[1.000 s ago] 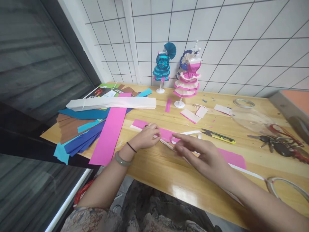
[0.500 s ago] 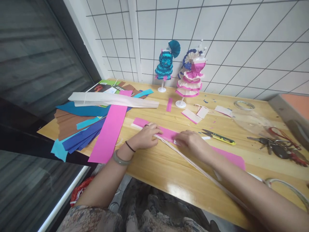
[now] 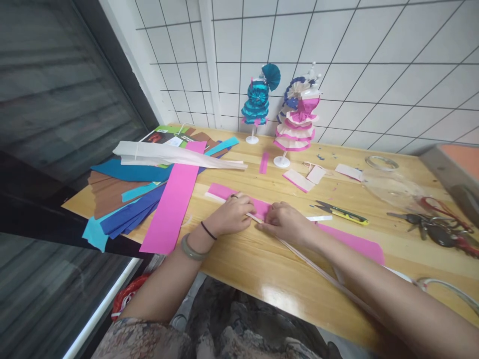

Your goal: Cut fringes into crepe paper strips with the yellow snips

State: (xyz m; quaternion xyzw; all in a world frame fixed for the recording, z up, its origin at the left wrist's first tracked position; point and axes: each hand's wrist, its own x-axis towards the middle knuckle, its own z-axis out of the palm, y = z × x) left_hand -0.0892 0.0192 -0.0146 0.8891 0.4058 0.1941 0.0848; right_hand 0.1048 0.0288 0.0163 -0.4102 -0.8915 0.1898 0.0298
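A long pink paper strip (image 3: 350, 243) lies across the table under both hands, with a narrow pale paper strip (image 3: 307, 260) along its near edge. My left hand (image 3: 235, 215) rests on the pink strip, its fingers bent and pressed together at the pale edge. Close to its right, my right hand (image 3: 287, 220) pinches the pale strip against the pink one. The fingertips partly hide where the two strips meet. Beyond my right wrist lie yellow-handled thread snips (image 3: 342, 213) and a small white strip (image 3: 320, 218).
To the left, a wide pink sheet (image 3: 168, 204) and a whitish folded paper (image 3: 160, 152) lie over blue and brown papers (image 3: 112, 192). Small dress forms in teal (image 3: 257, 102) and pink paper (image 3: 295, 129) stand by the wall. Keys (image 3: 437, 232) and a tape roll (image 3: 381, 163) are at right.
My right hand has moved slightly left and closed down on the pale strip beside my left hand. My left hand has shifted a little to the right along the edge.
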